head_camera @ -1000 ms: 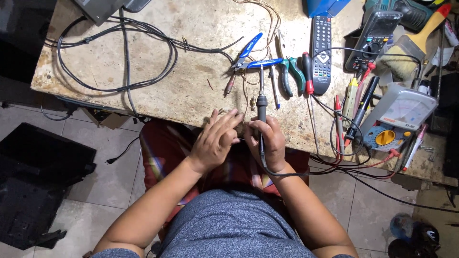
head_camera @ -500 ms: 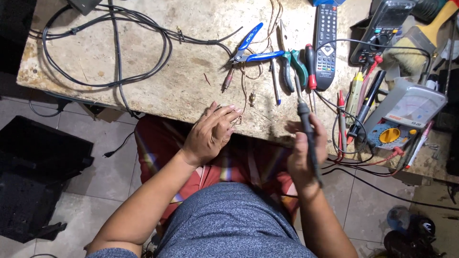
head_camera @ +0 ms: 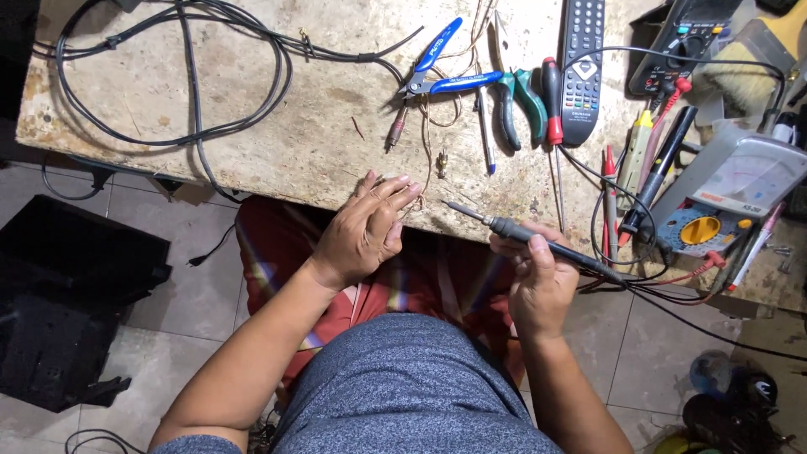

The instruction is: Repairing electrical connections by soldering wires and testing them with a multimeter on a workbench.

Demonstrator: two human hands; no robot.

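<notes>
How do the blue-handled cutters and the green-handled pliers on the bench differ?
The blue-handled cutters lie slantwise with their handles spread wide; the green-handled pliers lie nearly straight up the bench with handles closer together. The cutters' handles are slim and bright blue, the pliers' thicker and dark green. The cutters rest across thin wires. Both lie untouched on the worn bench, beyond both hands.

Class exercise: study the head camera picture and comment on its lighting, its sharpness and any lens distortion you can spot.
Head view: even, soft light on the worn table, no hard glare; the soldering iron in the right hand and the left hand look sharp; the table's near edge bows, a wide-lens effect; the floor corners fall dark.
</notes>
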